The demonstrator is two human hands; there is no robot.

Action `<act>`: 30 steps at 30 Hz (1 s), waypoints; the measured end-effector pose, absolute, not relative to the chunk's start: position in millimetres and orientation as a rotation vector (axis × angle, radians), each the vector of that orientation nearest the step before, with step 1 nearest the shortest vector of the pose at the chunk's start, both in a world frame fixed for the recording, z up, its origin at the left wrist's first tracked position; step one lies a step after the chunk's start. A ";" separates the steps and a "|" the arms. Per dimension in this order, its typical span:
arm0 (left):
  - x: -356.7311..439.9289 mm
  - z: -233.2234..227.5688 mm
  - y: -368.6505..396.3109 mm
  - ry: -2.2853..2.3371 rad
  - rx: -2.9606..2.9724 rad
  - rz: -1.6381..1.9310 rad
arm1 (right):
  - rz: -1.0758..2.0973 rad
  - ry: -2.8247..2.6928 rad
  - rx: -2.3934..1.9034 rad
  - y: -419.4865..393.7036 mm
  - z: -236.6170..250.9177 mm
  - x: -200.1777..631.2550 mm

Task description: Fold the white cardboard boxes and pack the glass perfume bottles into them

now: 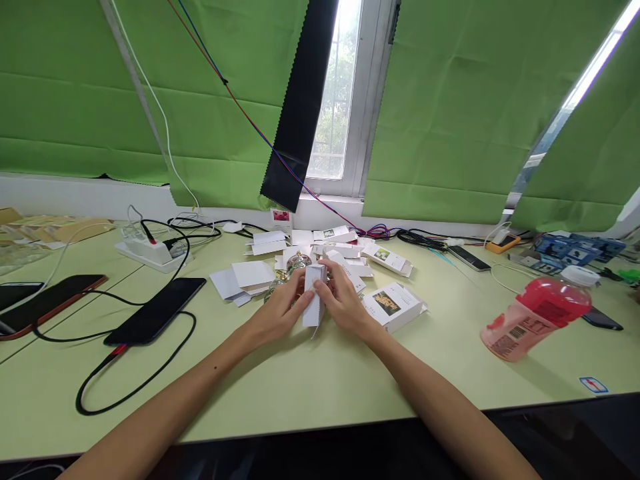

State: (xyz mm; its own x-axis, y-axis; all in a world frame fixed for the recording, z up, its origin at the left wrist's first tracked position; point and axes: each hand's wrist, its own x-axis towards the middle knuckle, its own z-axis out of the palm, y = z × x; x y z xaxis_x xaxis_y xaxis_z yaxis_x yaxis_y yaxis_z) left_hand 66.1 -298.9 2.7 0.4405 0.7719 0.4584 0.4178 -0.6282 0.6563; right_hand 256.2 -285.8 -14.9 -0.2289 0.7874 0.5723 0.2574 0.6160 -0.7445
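Note:
Between both hands, a small white cardboard box (313, 309) is held upright above the table. My left hand (286, 303) grips its left side, thumb on the near face. From the right, my right hand (345, 300) closes on it, thumb near the top edge. A thin strip hangs from the bottom of the box. Behind the hands stand shiny glass jars (299, 261), partly hidden. To the right of my right hand lies a white box with a flower picture (393, 305). Flattened white boxes (253, 275) spread to the left and behind.
Phones (157, 310) with charging cables lie at the left, near a white power strip (153, 252). A pink drink bottle (535, 313) stands at the right. Cables (420, 239) run along the wall. The table's front edge (300, 433) is close to me.

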 end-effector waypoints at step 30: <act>68.5 9.3 -301.5 1.077 2.249 0.954 | 0.609 -1.800 -0.889 -283.9 -15.5 257.5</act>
